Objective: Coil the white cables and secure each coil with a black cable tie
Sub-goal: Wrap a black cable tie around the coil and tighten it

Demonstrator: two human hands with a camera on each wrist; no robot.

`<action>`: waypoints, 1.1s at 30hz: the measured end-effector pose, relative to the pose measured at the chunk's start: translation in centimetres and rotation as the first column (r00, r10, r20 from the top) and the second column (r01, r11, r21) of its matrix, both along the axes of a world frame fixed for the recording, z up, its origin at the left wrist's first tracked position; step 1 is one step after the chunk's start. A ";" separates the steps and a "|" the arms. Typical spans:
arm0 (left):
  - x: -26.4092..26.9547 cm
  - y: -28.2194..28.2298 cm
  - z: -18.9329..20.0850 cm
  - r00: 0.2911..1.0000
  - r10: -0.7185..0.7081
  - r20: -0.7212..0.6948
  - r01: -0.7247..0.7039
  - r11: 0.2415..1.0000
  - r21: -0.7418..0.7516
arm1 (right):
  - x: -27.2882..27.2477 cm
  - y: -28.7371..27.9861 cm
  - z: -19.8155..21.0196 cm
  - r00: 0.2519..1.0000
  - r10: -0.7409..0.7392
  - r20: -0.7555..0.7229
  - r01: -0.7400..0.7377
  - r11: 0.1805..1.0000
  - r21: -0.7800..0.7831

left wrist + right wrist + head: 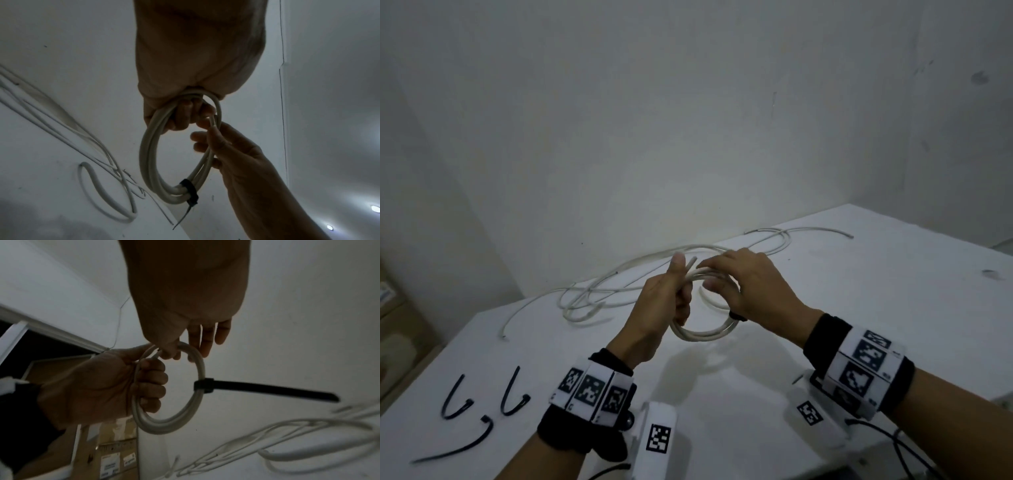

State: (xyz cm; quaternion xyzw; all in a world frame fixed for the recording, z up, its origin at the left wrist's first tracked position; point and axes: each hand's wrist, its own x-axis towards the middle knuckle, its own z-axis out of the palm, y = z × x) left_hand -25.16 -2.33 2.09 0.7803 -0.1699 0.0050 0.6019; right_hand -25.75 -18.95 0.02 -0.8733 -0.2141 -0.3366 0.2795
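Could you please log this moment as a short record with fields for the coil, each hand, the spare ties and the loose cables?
coil: white cable coil, held above the white table
tie on coil: black cable tie cinched around the strands, tail sticking out
left hand: grips the coil's side
right hand: pinches the cable end at the coil's top
spare ties: three black ties on the table
uncoiled: loose white cables on the table

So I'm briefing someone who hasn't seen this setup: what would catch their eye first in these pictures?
First the white coil held up mid-table between both hands: the left hand grips its side, the right hand pinches a cable end at its top. A black cable tie already cinches the coil, tail sticking out. Next, loose white cables sprawl behind, and spare black ties lie near-left.
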 end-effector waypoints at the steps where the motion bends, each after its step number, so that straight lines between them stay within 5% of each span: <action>1: -0.1 0.0 0.1 1.000 -0.016 0.008 0.016 1.000 0.021 | 0.0 0.0 0.2 0.999 0.026 -0.030 -0.025 0.999 0.044; 7: 0.3 1.0 -0.4 0.986 -0.103 0.131 0.077 0.979 0.190 | 0.3 -0.3 0.7 0.997 0.068 -0.019 -0.069 0.997 -0.023; 11: 0.9 1.7 -1.3 0.928 -0.112 0.356 -0.032 0.926 0.375 | 0.5 -0.3 0.1 1.000 -0.002 -0.011 0.001 0.996 -0.086; 14: 1.2 1.9 -2.3 0.795 -0.153 0.587 -0.117 0.911 0.395 | -0.1 -0.6 0.1 0.925 0.051 -0.377 0.034 0.976 0.217; 16: 1.4 2.1 -3.2 0.683 -0.197 0.704 -0.215 0.866 0.451 | -0.6 -1.3 0.5 0.650 0.401 -0.645 0.129 0.779 0.614; 17: 1.5 2.2 -3.6 0.657 -0.210 0.724 -0.249 0.846 0.472 | -0.8 -1.7 0.8 0.504 0.584 -0.636 0.215 0.629 0.747; 19: 1.4 2.1 -4.2 0.635 -0.235 0.736 -0.270 0.825 0.496 | -0.9 -2.3 0.9 0.412 0.745 -0.525 0.336 0.411 0.847; 20: 1.3 2.0 -4.4 0.627 -0.251 0.737 -0.271 0.817 0.509 | -0.8 -2.3 0.8 0.426 0.747 -0.511 0.335 0.394 0.856; 23: 1.3 1.8 -4.9 0.633 -0.315 0.708 -0.272 0.766 0.583 | -0.7 -1.6 -0.3 0.516 0.639 -0.570 0.237 0.533 0.812; 26: 1.2 1.5 -5.4 0.722 -0.360 0.591 -0.224 0.686 0.692 | -0.7 -1.9 -1.3 0.536 0.579 -0.614 0.228 0.601 0.766; 33: 0.2 -0.7 -6.7 0.921 -0.321 0.222 -0.030 0.509 0.860 | -1.0 -2.0 -3.1 0.418 0.354 -0.836 0.313 0.808 0.499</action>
